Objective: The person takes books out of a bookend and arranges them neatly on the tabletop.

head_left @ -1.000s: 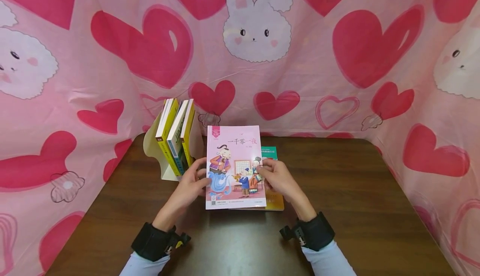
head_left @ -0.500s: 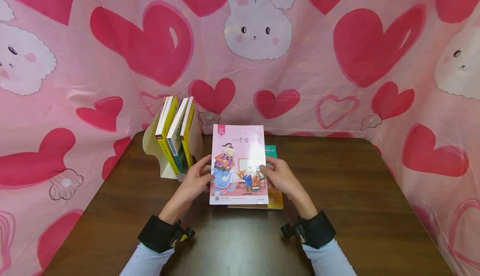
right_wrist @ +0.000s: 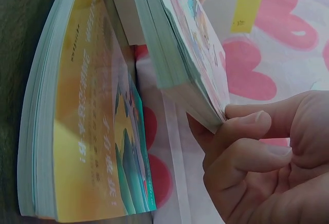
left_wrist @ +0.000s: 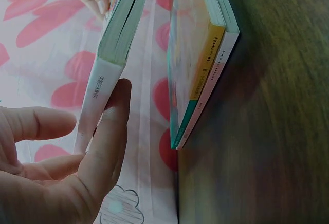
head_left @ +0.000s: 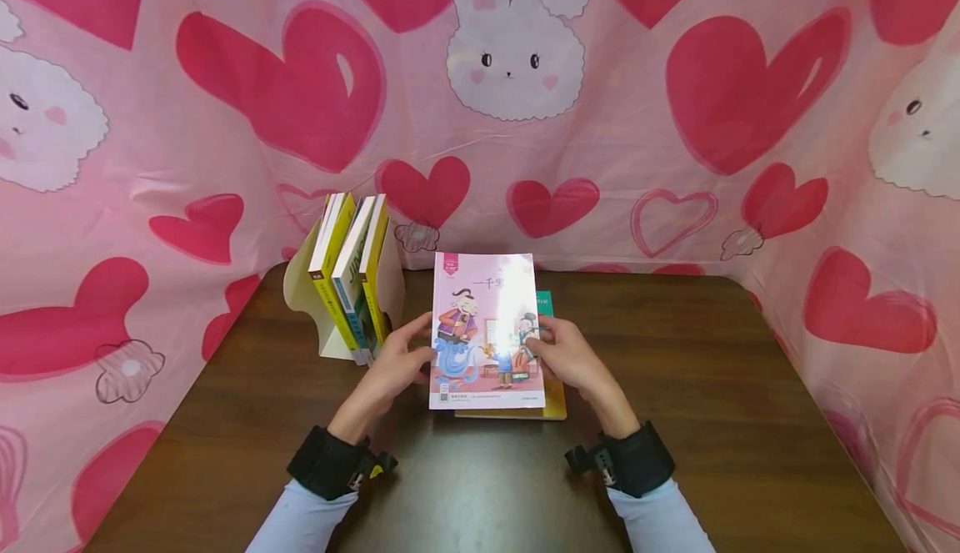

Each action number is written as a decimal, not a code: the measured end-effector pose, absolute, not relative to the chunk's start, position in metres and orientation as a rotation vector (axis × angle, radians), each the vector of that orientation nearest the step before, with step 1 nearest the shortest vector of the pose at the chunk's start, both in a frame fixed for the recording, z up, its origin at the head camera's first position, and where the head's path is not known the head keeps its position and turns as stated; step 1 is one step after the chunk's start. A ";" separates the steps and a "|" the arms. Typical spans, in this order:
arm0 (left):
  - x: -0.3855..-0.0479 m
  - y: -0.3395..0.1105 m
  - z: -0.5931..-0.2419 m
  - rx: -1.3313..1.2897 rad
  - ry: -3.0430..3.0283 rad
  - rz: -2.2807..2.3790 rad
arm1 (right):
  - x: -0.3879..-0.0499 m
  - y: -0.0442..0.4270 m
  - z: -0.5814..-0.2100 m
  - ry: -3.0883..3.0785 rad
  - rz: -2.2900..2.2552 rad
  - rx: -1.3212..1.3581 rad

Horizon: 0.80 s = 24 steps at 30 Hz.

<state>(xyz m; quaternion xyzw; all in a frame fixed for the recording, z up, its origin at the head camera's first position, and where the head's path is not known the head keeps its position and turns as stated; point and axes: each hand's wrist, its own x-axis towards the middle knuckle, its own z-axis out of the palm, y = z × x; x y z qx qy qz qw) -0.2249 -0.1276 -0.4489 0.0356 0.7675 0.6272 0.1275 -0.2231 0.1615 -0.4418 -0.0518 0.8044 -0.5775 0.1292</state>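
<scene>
Two hands (head_left: 393,365) (head_left: 572,359) hold a book (head_left: 480,319), spine (left_wrist: 100,84) visible only from left wrist.

A pink fabric backdrop printed with deep-pink hearts (head_left: 480,143) wraps round from nine o'clock through twelve to three, its cloth faintly creased. A white, scallop-edged rabbit face (head_left: 517,73) is printed at twelve; similar faces, cut by the frame, show between nine and ten and between two and three. A dark-brown wood-grain tabletop (head_left: 697,394) with rounded far corners reflects a soft, pale sheen at six.
</scene>
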 end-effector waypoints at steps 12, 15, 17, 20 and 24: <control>-0.230 -0.121 -0.453 0.135 2.275 1.771 | -0.226 0.166 -0.441 2.372 -1.630 -0.065; -0.231 -0.120 -0.454 0.148 2.272 1.774 | -0.227 0.167 -0.442 2.366 -1.632 -0.058; -0.232 -0.119 -0.455 0.147 2.270 1.775 | -0.227 0.168 -0.443 2.364 -1.627 -0.054; -0.231 -0.117 -0.457 0.142 2.276 1.763 | -0.227 0.168 -0.444 2.394 -1.597 -0.041; -0.232 -0.114 -0.461 0.153 2.278 1.751 | -0.227 0.169 -0.444 2.441 -1.553 -0.022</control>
